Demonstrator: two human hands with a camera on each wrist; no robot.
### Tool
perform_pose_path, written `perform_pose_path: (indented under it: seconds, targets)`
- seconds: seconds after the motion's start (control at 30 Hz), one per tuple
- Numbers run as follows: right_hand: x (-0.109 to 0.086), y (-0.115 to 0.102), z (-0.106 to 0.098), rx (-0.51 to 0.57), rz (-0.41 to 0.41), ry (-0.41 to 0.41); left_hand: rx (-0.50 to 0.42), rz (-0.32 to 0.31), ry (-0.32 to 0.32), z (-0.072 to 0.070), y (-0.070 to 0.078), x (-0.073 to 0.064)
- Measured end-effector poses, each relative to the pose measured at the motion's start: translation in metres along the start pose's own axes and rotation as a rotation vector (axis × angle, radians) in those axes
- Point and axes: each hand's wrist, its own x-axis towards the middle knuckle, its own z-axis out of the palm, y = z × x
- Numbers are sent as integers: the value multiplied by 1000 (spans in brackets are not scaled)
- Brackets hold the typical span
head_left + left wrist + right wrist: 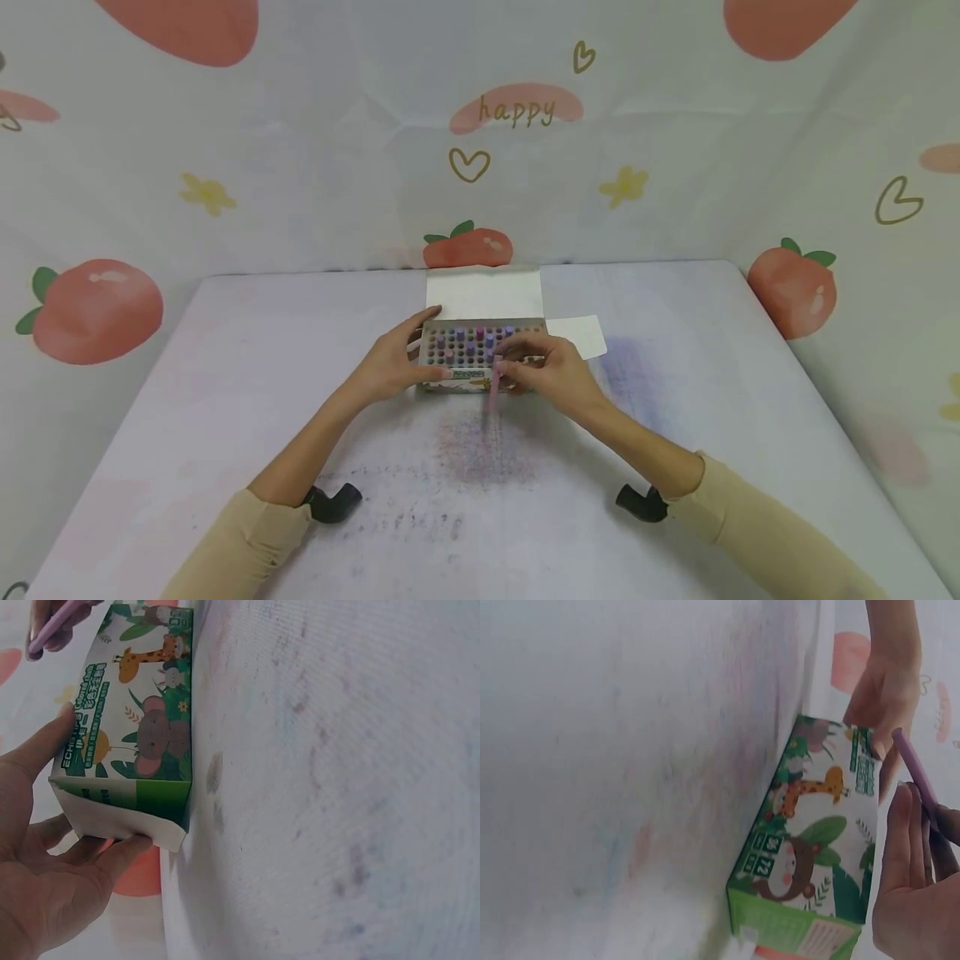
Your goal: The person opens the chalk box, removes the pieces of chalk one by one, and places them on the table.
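Observation:
A cardboard chalk box (pixel 467 383) printed with cartoon animals stands on the table with its white lid (pixel 483 292) folded back. Sticks of chalk (pixel 480 333) in purple, blue and pink stand in some of the holes inside. My left hand (pixel 386 362) grips the box's left end, thumb at the front and fingers round the side flap (pixel 120 814). Between thumb and fingers, my right hand (pixel 555 371) pinches a pinkish-purple chalk stick (pixel 494 387) over the front edge. The right hand hides the right part of the holes.
A white side flap (pixel 581 335) sticks out at the box's right. Purple and reddish smudges (pixel 483 450) mark the table (pixel 360 558). Behind it hangs a cloth backdrop (pixel 337 208) with printed fruit. Black wrist mounts (pixel 335 504) sit under both forearms.

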Motion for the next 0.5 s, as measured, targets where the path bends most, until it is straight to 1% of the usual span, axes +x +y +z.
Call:
perform_pose_path:
  seconds: [0.2, 0.33, 0.5]
  targets:
    - [-3, 4, 8, 16, 51, -42, -16, 7, 0, 1, 0, 1]
    - [-6, 8, 14, -3, 93, -73, -22, 2, 1, 0, 0, 0]
    - [-9, 14, 21, -35, 118, -94, -26, -3, 8, 1, -1, -1]
